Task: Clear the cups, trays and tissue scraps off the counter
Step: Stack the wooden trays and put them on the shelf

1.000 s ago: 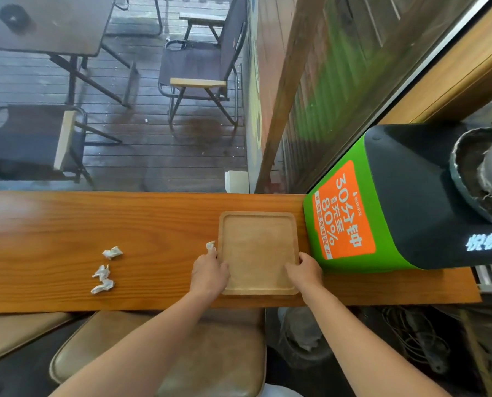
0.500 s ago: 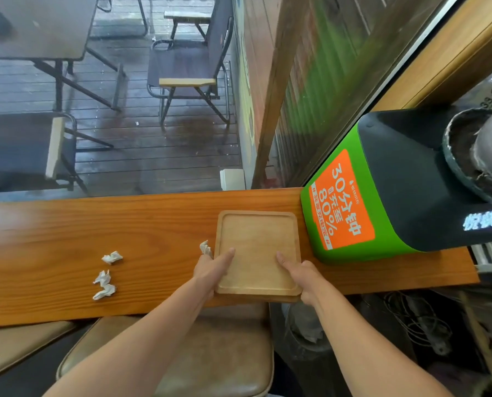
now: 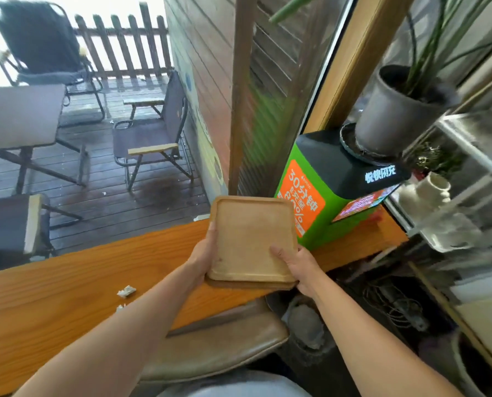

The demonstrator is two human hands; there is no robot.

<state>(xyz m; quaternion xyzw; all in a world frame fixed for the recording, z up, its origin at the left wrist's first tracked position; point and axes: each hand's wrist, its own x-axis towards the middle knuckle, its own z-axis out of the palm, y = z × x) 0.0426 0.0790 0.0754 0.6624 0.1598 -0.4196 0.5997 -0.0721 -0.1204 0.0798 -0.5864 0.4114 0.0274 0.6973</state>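
A square wooden tray [image 3: 250, 236] is lifted off the wooden counter [image 3: 75, 285] and tilted up toward me. My left hand [image 3: 203, 253] grips its left edge, thumb on the rim. At the tray's lower right corner my right hand [image 3: 299, 267] holds it with the thumb on top. A thin second wooden edge shows under the tray's near side. Crumpled white tissue scraps [image 3: 126, 291] lie on the counter to the left of my left forearm, one of them partly hidden by the arm.
A green and black charging box [image 3: 322, 193] stands on the counter's right end, with a grey potted plant [image 3: 388, 121] on top. A brown cushioned stool [image 3: 219, 345] sits below the counter. A shelf with a white vase [image 3: 428, 193] is at right. Beyond the window are patio chairs.
Both hands have lifted the tray off the counter and tilted it up. My view has swung upward and to the right, so the tissue scraps now sit lower left.
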